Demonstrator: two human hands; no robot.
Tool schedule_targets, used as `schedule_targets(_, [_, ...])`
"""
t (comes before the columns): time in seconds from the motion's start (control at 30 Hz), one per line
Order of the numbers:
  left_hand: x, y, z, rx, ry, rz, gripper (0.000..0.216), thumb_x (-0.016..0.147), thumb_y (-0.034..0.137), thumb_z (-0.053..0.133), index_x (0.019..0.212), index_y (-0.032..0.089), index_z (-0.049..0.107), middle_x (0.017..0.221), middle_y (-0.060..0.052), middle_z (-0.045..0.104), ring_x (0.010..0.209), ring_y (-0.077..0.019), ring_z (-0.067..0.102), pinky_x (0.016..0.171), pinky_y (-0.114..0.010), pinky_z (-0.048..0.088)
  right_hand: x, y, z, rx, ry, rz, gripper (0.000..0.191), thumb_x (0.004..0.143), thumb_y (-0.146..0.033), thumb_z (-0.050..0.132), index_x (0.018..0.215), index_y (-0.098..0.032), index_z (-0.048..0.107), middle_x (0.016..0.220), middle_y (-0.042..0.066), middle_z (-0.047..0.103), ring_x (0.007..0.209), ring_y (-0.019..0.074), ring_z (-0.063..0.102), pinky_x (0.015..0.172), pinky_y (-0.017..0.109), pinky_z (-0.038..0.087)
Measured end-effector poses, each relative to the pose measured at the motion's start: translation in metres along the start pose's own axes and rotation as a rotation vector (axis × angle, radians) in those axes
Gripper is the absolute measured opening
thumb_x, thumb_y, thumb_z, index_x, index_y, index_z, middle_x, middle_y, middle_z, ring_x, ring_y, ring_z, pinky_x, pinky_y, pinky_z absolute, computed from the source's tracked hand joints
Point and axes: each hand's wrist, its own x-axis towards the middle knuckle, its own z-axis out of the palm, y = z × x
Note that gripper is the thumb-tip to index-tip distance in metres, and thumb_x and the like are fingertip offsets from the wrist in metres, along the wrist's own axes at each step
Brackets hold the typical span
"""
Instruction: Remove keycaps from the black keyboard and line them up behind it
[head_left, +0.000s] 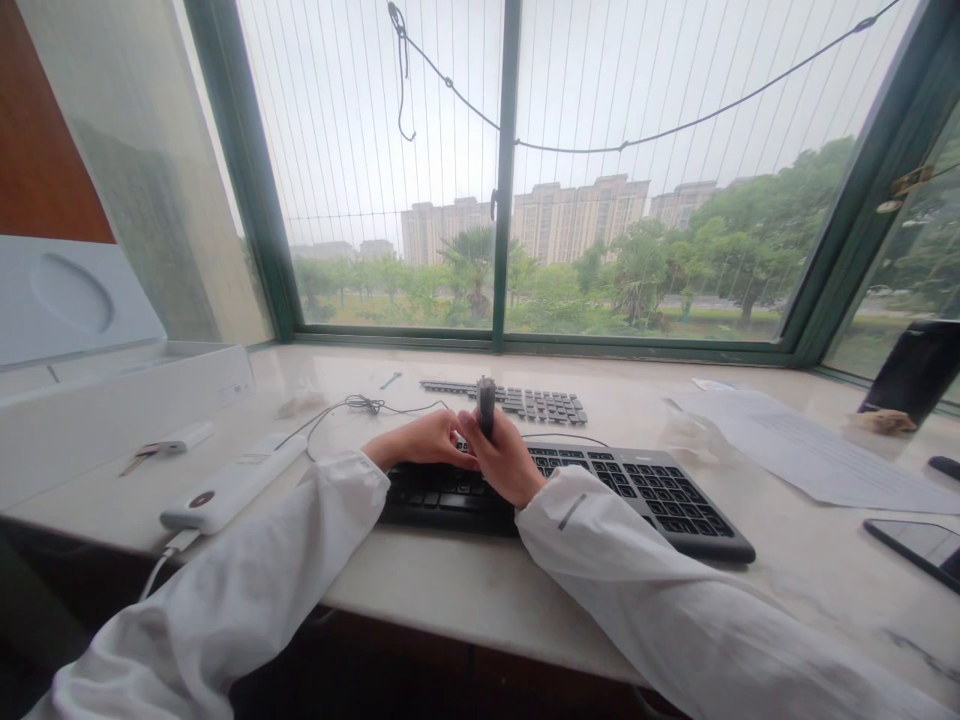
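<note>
A black keyboard [667, 500] lies near the front of the counter; several keycaps are off it, baring dark key sockets on the middle and right. Over its left half, my right hand [506, 462] is closed round a small dark brush [487, 405], held upright with the bristly end on top. Beside it, touching or nearly touching, my left hand [424, 438] has its fingers curled in low over the keys; what they pinch, if anything, is hidden. Behind the hands, removed keycaps [551, 405] lie in rows on the counter.
On the left are a white power bank [232, 485] with a cable, a key with a white fob [176, 440] and a white box [127, 420]. A small blue tool [391, 380] lies near the window. Paper sheets [802, 445] and a phone [919, 548] are on the right.
</note>
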Motion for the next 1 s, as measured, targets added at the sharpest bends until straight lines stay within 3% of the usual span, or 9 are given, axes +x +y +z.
schedule_targets(0.47, [-0.0008,0.0012,-0.0007,0.008,0.012,0.007,0.037,0.071,0.046,0.071,0.077,0.010,0.066,0.064,0.000,0.055,0.058,-0.0092,0.043,0.050,-0.019,0.033,-0.0010,-0.0018,0.0000,0.010,-0.011,-0.003,0.034,0.091,-0.049,0.046,0.071,-0.022,0.046,0.066,-0.001,0.053,0.061,0.0143,0.047,0.059,0.029,0.036])
schedule_targets(0.7, [-0.0008,-0.0010,0.0001,0.000,-0.009,-0.001,0.037,0.071,0.046,0.071,0.065,0.010,0.065,0.055,0.002,0.051,0.051,-0.0073,0.040,0.048,-0.020,0.031,0.0031,0.0030,0.0008,0.039,0.022,0.051,0.037,0.090,-0.053,0.045,0.071,-0.021,0.045,0.062,-0.001,0.050,0.061,0.0142,0.046,0.058,0.028,0.036])
schedule_targets(1.0, [-0.0018,0.0081,-0.0013,-0.020,0.020,-0.018,0.034,0.070,0.042,0.072,0.081,0.011,0.066,0.065,0.001,0.058,0.057,-0.0090,0.045,0.051,-0.020,0.035,0.0029,0.0001,0.0021,0.036,-0.034,-0.002,0.037,0.090,-0.052,0.045,0.071,-0.020,0.045,0.066,-0.001,0.050,0.065,0.0140,0.047,0.061,0.027,0.038])
